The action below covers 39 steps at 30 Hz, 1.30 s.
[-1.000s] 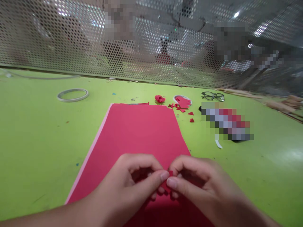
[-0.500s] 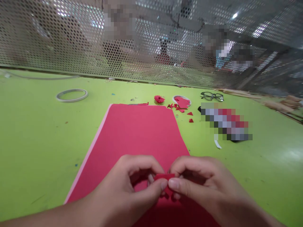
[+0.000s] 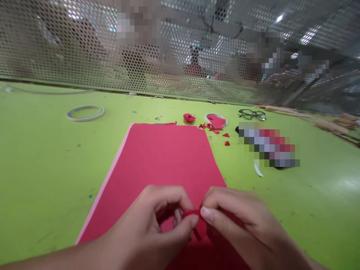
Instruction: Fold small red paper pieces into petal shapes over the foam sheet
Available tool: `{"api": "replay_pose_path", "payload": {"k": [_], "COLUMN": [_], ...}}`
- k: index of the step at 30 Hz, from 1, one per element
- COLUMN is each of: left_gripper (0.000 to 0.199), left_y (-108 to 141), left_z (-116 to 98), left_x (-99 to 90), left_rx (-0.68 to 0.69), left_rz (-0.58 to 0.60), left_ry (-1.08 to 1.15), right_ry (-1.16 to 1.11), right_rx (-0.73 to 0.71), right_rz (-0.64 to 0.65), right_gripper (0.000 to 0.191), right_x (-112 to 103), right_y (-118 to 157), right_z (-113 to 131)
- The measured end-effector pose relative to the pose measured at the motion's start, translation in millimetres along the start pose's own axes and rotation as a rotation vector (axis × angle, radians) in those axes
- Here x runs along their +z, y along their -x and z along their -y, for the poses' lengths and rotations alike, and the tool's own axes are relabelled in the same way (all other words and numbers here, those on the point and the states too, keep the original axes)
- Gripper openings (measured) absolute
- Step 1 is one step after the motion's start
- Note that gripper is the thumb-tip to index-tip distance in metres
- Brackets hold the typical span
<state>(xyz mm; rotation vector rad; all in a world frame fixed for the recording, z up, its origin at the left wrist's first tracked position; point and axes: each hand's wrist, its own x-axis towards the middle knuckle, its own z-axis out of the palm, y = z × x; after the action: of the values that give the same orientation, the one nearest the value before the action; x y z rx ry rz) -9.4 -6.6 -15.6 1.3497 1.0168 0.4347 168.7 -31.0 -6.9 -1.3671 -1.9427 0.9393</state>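
A small folded piece of red paper (image 3: 191, 213) is pinched between my two hands, close to me. My left hand (image 3: 157, 221) is closed, its thumb and forefinger gripping the piece's left part. At the right end, the thumb and forefinger of my right hand (image 3: 239, 217) press together on the same piece. Part of the piece is hidden by the fingers. Beneath both hands lie large red paper sheets (image 3: 168, 157) with a pale edge along the left. Past their far edge sits a round, spiky red paper ornament (image 3: 189, 117).
Red paper scraps (image 3: 216, 120) lie around a white ring at the back. A roll of tape (image 3: 85, 113) lies at the far left, glasses (image 3: 252, 114) at the back right. Nearer is a blurred-out oblong object (image 3: 267, 146). A perforated metal screen (image 3: 168, 67) rises behind the green table (image 3: 42, 168).
My right hand has turned slightly, its little-side fingers dropping and curling in. The red piece between the fingers is tilted differently. My left hand has barely moved.
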Motion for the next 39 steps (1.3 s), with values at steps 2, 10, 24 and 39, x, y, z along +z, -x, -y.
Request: {"api": "replay_pose_path", "payload": {"k": [2, 10, 24, 39], "left_gripper": [0.021, 0.013, 0.011, 0.015], "left_y": [-1, -6, -6, -6], "left_z": [0, 1, -1, -1], "left_x": [-0.5, -2.6, -0.6, -0.1], "left_rx": [0.046, 0.122, 0.134, 0.143], "left_rz": [-0.008, -0.100, -0.127, -0.076], "left_ry": [0.021, 0.062, 0.042, 0.056], "right_ry": [-0.009, -0.052, -0.144, -0.188], "right_rx": [0.005, 0.108, 0.175, 0.176], "right_rz": [-0.024, -0.012, -0.016, -0.071], "right_gripper": [0.032, 0.017, 0.015, 0.012], "right_x": [0, -1, 7, 3], "right_y": [0, -4, 0, 0], "right_z": [0, 2, -3, -3]}}
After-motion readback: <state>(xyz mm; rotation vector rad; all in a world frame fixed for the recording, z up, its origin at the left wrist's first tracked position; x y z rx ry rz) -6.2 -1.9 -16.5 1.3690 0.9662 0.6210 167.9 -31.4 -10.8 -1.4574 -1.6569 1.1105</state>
